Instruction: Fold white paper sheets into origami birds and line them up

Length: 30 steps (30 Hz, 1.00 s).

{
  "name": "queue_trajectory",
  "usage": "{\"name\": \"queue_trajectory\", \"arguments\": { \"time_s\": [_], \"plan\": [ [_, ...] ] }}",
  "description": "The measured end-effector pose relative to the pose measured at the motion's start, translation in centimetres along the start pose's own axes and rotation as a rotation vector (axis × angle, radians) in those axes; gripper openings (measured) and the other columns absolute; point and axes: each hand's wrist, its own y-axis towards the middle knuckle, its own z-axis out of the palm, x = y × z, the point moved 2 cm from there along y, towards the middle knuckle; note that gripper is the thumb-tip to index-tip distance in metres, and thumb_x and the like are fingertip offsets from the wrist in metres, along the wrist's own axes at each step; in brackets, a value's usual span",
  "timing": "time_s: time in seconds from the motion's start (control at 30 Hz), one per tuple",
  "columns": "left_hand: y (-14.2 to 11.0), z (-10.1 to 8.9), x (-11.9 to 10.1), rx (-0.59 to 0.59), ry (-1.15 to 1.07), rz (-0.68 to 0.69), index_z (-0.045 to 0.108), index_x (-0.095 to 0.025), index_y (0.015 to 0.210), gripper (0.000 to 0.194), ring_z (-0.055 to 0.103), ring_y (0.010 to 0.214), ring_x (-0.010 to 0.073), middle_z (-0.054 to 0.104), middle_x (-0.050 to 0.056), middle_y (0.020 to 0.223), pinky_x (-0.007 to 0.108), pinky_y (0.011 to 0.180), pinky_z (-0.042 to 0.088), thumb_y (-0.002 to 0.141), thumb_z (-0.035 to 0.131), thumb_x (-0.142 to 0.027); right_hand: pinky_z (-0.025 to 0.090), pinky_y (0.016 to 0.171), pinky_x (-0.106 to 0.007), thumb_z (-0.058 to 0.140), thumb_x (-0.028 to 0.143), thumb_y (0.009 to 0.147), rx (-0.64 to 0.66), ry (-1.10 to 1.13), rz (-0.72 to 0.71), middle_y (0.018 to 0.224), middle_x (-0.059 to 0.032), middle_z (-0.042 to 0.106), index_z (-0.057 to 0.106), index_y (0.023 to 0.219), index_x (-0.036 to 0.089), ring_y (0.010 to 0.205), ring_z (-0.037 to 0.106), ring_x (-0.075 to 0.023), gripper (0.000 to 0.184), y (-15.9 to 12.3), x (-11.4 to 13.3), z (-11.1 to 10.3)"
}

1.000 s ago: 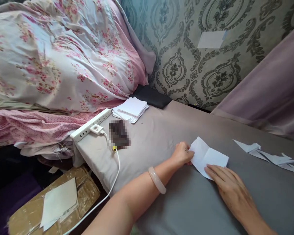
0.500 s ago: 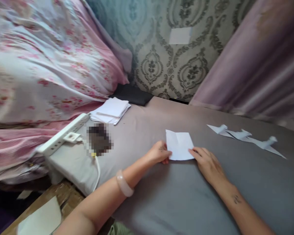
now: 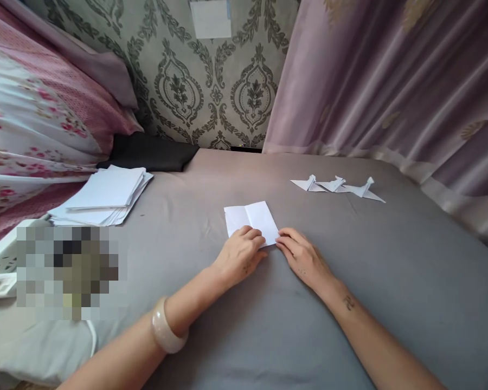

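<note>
Fingers (image 3: 254,234) of our left hand (image 3: 236,259) curl over the near edge of a small, roughly square sheet of plain white paper (image 3: 261,214), bent and close together. Whether the left thumb clamps the edge from beneath, we cannot tell. On our right hand (image 3: 308,264), thumb and fingertips come almost together at the near right corner and appear to pinch it. Our sheet lies in front of us on a smooth grey cloth surface (image 3: 248,336), between a loose stack of white paper (image 3: 106,190) to the left and three folded white paper figures (image 3: 335,185) in a row, farther off to the right.

We judge the sheet very light and thin, crisp enough to keep a crease, easy to bend, and likely to slide on the cloth if nothing steadies it. Its edges would probably crumple or tear under a hard tug, so we would take it lightly at the corners, with flat fingertips near the crease.

As for looks, we see a matte, unmarked face, a crease running down from the far edge near its middle, and halves tilting slightly against each other. Our left hand hides the near left part.
</note>
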Motion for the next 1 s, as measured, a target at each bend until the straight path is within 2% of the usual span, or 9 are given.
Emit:
{"name": "queue_trajectory", "arguments": {
  "time_s": [0.23,0.57,0.8,1.0],
  "plan": [
    [2.0,0.8,-1.0,0.094,0.175,-0.06,0.065,-0.017,0.09,0.03,0.056,0.084,0.0213,0.064,0.008,0.092,0.032,0.076,0.044,0.097,0.037,-0.024,0.052,0.078,-0.031,0.053,0.025,0.09,-0.079,0.025,0.107,0.099,-0.0049,0.064,0.068,0.087,0.022,0.089,0.062,-0.0176,0.016,-0.4,-0.6,0.3],
    [3.7,0.3,-2.7,0.225,0.242,-0.253,0.064,-0.015,0.087,0.029,0.059,0.082,0.0239,0.064,0.009,0.089,0.03,0.059,0.037,0.097,0.038,-0.021,0.051,0.083,-0.033,0.053,0.019,0.09,-0.031,0.131,0.249,0.101,-0.0049,0.064,0.069,0.086,0.021,0.092,0.06,-0.019,0.017,-0.2,-0.9,-0.3],
    [4.2,0.5,-2.9,0.175,0.242,-0.314,0.064,-0.015,0.085,0.029,0.059,0.078,0.024,0.064,0.009,0.084,0.031,0.058,0.035,0.096,0.038,-0.02,0.05,0.082,-0.034,0.055,0.018,0.086,-0.042,0.171,0.359,0.097,-0.0047,0.064,0.068,0.079,0.02,0.09,0.06,-0.0193,0.015,0.4,-0.9,-0.2],
    [4.8,1.0,-2.5,0.202,0.31,-0.264,0.064,-0.015,0.081,0.027,0.06,0.075,0.0241,0.064,0.009,0.078,0.033,0.063,0.036,0.094,0.041,-0.018,0.049,0.079,-0.033,0.058,0.016,0.081,-0.041,0.227,0.416,0.092,-0.0043,0.064,0.066,0.073,0.02,0.086,0.06,-0.0184,0.013,0.8,-1.2,0.0]
  ]
}}
